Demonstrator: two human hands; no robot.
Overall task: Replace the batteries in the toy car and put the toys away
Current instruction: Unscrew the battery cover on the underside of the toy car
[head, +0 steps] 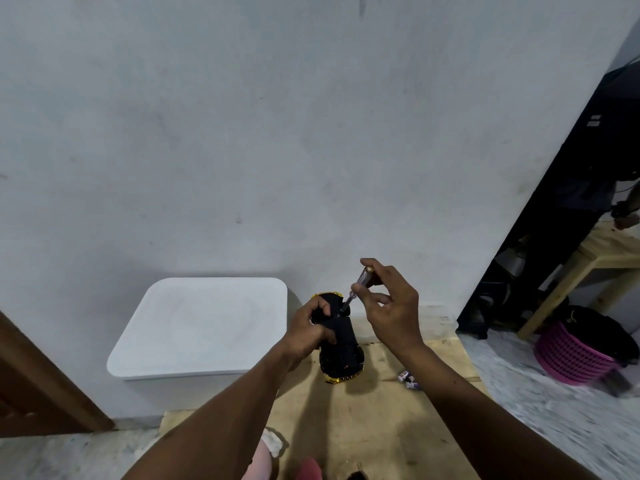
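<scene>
loose batteries (408, 381) lie on the wooden board (381, 427), near the toy car (341, 351). left hand (306, 336) curls its fingers round the upturned car. right hand (391, 306) pinches a screwdriver (356, 285), tip on the underside. judged early: the battery swap and stowing are outstanding. the white bin (201, 327) behind has its lid on. pink basket (571, 355) far right.

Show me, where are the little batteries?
The batteries lie on the wooden board, low in the head view, just right of the toy car and its gold bumper.
</scene>
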